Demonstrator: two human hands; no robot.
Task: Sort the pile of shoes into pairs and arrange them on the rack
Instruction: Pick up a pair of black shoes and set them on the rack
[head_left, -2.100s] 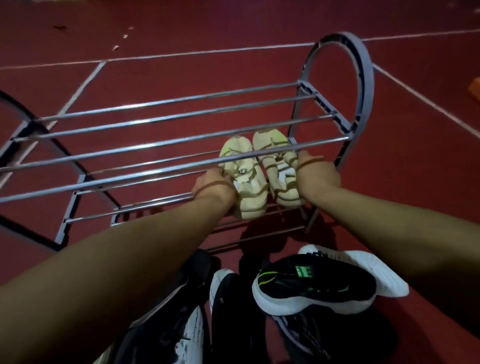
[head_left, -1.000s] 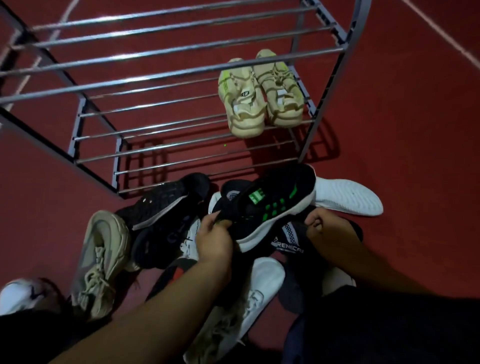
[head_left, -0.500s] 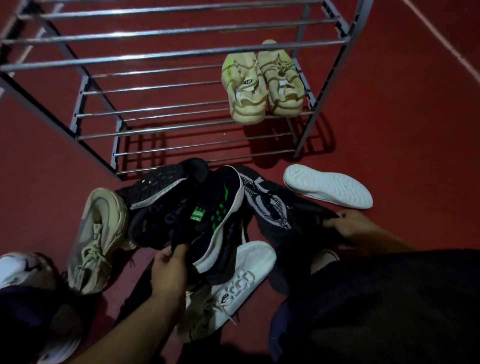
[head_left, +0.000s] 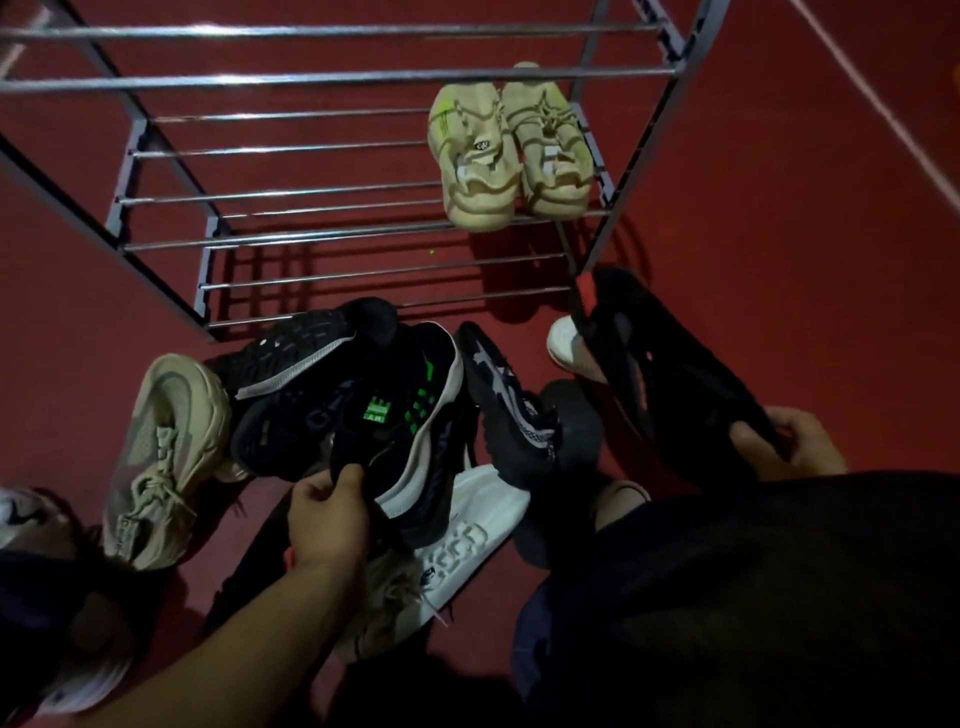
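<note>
Head view looks down on the pile: left hand (head_left: 324, 512) has its fingers pinched on the heel of a black-and-green shoe (head_left: 402, 415), lifted over the other shoes. Right hand (head_left: 787, 444) is closed on the heel end of a black shoe (head_left: 670, 374), raised near the rack (head_left: 332, 78) leg. Whether these two match is hard to tell in the dim light. Both look light, with soft uppers and stiffer soles, so the heel collar is probably the surest hold; loose laces could snag neighbours. A tan pair (head_left: 511, 156) sits side by side on a lower tier at the rack's right end. A beige shoe (head_left: 166, 452) and a white shoe (head_left: 457, 540) lie on the floor. The black shoes merge into shadow; a dark garment hides the lower right.
</note>
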